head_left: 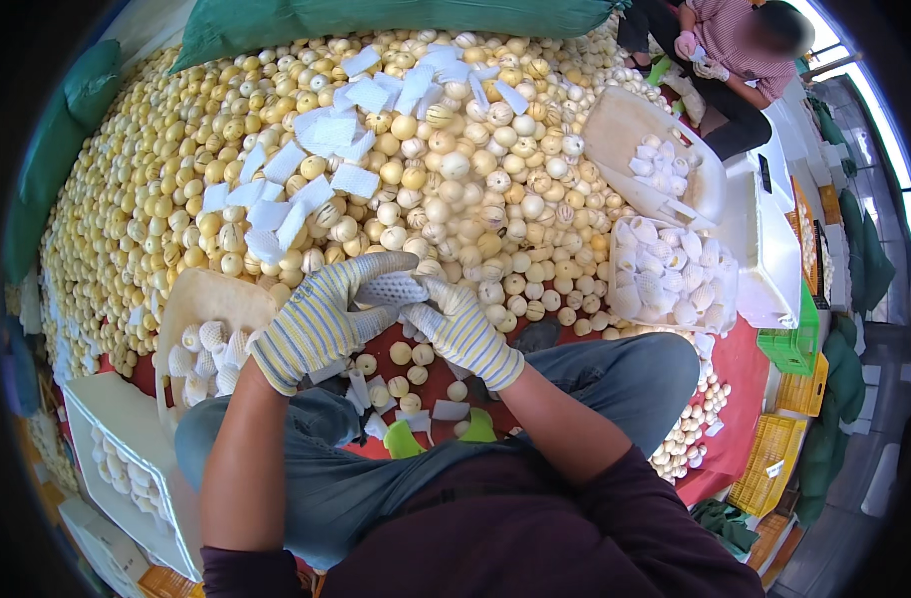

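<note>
My left hand (321, 321), in a striped knit glove, is curled round a white foam net sleeve (391, 289), with thumb and forefinger on either side of it. My right hand (468, 334), gloved the same way, pinches the sleeve's near right edge. Whether a fruit sits inside the sleeve cannot be made out. Ahead of both hands spreads a big heap of round pale-yellow fruits (446, 189), many with dark stripes, that look like pepino melons. Flat white foam sleeves (331, 132) lie scattered over the heap. A few loose fruits (401, 353) rest between my legs.
Tubs of foam-wrapped fruit stand at my left (181, 299) and right (618, 289), with another tub (615, 130) behind the right one. White foam boxes (127, 448) and yellow crates (769, 463) flank me. A co-worker (740, 60) sits at the far right.
</note>
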A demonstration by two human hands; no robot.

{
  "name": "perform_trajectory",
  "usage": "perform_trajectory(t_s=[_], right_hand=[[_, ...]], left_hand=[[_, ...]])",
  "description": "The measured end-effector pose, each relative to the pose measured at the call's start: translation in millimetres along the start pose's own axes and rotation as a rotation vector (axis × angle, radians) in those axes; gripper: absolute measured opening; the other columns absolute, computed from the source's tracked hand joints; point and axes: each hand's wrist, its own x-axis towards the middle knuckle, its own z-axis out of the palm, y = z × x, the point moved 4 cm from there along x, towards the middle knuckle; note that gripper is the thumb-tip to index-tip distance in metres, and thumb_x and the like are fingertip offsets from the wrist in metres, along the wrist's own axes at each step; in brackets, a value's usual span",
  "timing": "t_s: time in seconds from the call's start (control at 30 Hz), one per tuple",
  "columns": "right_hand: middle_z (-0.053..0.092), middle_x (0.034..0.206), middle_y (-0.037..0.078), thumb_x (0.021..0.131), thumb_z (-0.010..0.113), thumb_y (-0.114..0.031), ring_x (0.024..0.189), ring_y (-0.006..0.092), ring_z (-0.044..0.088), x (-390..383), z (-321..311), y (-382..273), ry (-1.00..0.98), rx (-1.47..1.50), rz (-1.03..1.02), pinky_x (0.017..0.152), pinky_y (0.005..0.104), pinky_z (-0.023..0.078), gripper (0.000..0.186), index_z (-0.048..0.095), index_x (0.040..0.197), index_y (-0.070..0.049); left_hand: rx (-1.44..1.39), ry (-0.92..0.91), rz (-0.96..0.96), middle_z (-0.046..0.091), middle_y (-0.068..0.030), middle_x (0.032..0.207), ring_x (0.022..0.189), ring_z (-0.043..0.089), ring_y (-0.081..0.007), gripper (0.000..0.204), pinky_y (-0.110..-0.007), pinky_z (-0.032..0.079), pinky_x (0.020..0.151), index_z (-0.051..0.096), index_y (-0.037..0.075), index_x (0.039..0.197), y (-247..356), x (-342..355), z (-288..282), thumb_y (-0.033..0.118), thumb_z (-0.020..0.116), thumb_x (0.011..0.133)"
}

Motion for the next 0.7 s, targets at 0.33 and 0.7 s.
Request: perform_trajectory(t_s=[0.33,0.7], right_hand=[[0.070,0.104,0.016,0.090,0.062,-0.017,0.096,0.0248,0.067,93,-191,99,0.519,-0.651,0.183,0.087,0.0339,0.053,0.030,0.065,0.113,0.001],[0.053,0.133,0.018,0.083,0.067,-0.025,0.117,0.0332,0.058,178,-270,137,0.366,-1.468,0.491,0.097,0.0443,0.050,0.061,0.045,0.138,-0.013]], left_hand=[[0.427,0.191,0.038,0.066,-0.0136,0.085,0.073,0.065,-0.0219,0.038,-0.034,0.052,0.070,0.061,0.006,0.126,-5,12,-4,0.001,0.057,0.089],[0.596,0.106,0.039,0.066,-0.0161,0.093,0.081,0.064,-0.0340,0.035,-0.042,0.051,0.072,0.061,0.007,0.124,-3,18,2,0.008,0.059,0.089]])
